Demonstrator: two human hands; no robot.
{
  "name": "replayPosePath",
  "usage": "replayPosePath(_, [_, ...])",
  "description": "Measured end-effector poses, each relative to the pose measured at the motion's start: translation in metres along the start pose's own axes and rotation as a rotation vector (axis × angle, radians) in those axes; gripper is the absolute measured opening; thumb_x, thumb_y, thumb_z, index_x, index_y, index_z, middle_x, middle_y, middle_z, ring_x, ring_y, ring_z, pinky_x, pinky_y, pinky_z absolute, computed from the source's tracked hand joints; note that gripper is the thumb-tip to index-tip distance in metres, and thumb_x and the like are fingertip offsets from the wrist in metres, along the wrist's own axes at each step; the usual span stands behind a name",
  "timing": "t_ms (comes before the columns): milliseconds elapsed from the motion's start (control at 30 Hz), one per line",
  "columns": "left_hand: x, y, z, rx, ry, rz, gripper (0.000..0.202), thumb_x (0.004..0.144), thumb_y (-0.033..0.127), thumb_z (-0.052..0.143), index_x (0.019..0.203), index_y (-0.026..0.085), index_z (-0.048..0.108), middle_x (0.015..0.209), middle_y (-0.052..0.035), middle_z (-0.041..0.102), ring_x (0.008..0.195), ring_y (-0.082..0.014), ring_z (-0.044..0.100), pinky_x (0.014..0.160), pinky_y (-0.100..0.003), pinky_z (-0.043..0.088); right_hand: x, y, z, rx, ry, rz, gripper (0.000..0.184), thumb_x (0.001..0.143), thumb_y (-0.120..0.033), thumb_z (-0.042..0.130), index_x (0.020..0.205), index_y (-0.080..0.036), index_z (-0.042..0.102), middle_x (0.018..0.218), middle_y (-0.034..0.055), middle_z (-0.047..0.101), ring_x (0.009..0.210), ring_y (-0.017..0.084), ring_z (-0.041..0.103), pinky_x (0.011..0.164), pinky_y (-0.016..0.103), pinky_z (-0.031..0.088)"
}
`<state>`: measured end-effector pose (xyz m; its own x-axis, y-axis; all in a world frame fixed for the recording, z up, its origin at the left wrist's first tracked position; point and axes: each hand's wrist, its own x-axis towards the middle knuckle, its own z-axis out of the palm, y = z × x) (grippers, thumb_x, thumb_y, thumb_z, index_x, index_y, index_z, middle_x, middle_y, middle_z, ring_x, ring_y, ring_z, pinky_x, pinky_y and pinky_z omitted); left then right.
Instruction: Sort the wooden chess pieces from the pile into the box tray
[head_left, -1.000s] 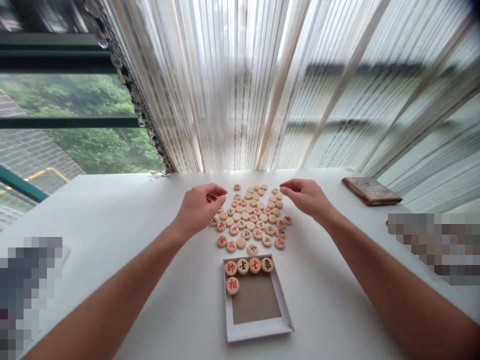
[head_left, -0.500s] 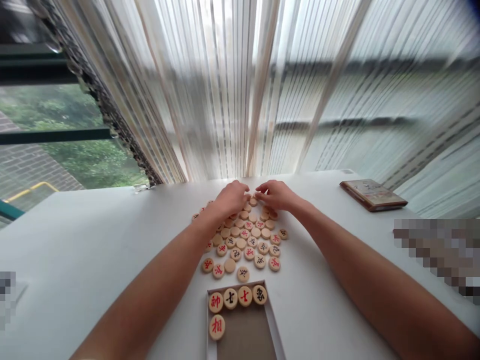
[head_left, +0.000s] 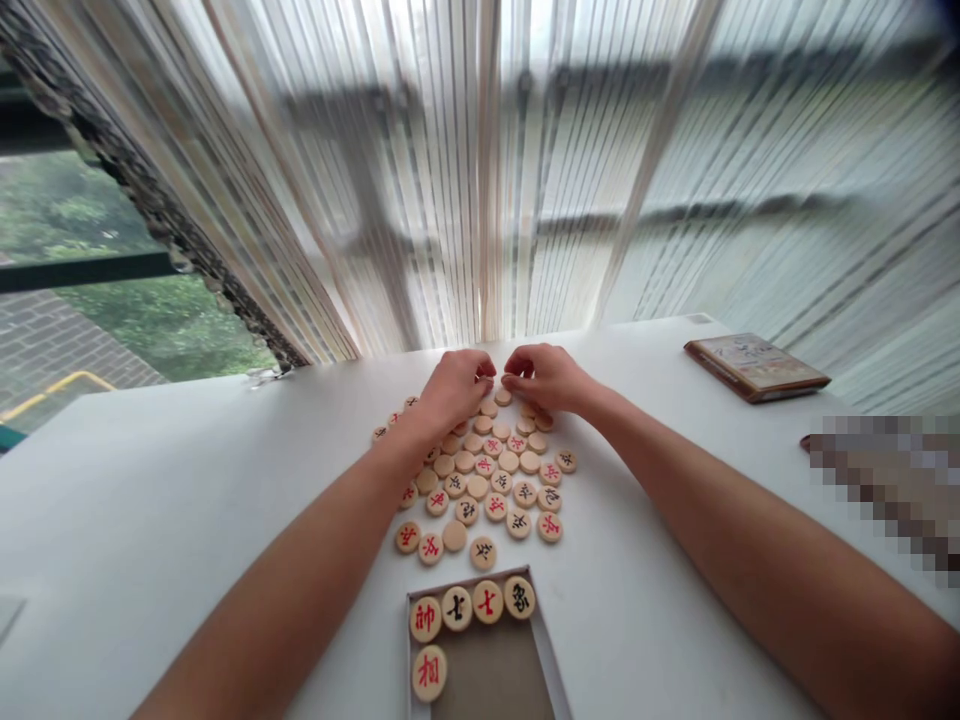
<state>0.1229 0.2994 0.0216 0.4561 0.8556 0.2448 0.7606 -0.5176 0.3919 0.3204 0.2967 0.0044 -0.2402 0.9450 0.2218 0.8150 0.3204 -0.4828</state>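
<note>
Round wooden xiangqi pieces (head_left: 476, 487) lie loosely spread on a white table. Some show red or black characters, others are blank side up. At the far end of the spread, my left hand (head_left: 459, 385) has its fingers curled inward; what they hold, if anything, is hidden. Facing it, my right hand (head_left: 547, 376) pinches a piece by its edge, just above a blank piece (head_left: 503, 397). A shallow open box (head_left: 551, 680) near me holds a row of several pieces along its far wall, with one red piece (head_left: 429, 673) below the row's left end.
A brown-edged flat box with a picture on top (head_left: 757, 366) lies on the table (head_left: 187, 500) at the far right. Striped sheer curtains (head_left: 480, 200) hang behind the table's far edge. A blurred-out patch covers something at the right edge.
My right fingers have drawn closer together around a piece, and my left fingers have curled in more. The view has shifted slightly. The pieces in the box stay as they were.
</note>
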Motion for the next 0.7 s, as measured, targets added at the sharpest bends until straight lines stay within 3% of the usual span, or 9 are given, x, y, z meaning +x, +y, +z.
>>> replayPosePath(200, [0.003,0.000,0.003,0.021,0.019,0.037,0.018,0.091,0.012,0.068,0.093,0.016,0.086,0.090,-0.0095,0.082,0.084,-0.0217,0.074,0.085,-0.034,0.059,-0.003,-0.004,-0.001,-0.011,0.079,-0.075,0.009,0.084,-0.014,0.074,0.088,-0.019,0.081,0.084,0.0033,0.080,0.078,0.018,0.072,0.073,0.028,0.053])
replayPosePath(467, [0.001,0.004,-0.003,0.023,-0.032,0.045,0.021,0.085,0.007,0.071,0.087,0.019,0.088,0.082,-0.0085,0.082,0.081,-0.0217,0.075,0.085,-0.033,0.060,-0.005,-0.011,-0.009,-0.070,0.013,-0.165,0.015,0.079,-0.009,0.075,0.079,-0.020,0.085,0.078,0.0032,0.079,0.072,0.018,0.070,0.070,0.028,0.051])
replayPosePath(700, [0.001,0.005,-0.016,0.019,-0.098,0.002,0.017,0.091,0.014,0.070,0.095,0.016,0.087,0.096,-0.0119,0.084,0.088,-0.0230,0.076,0.087,-0.033,0.059,-0.008,-0.016,-0.025,-0.051,-0.021,-0.129,0.020,0.085,-0.011,0.071,0.093,-0.019,0.087,0.088,0.0062,0.083,0.082,0.020,0.075,0.075,0.029,0.055])
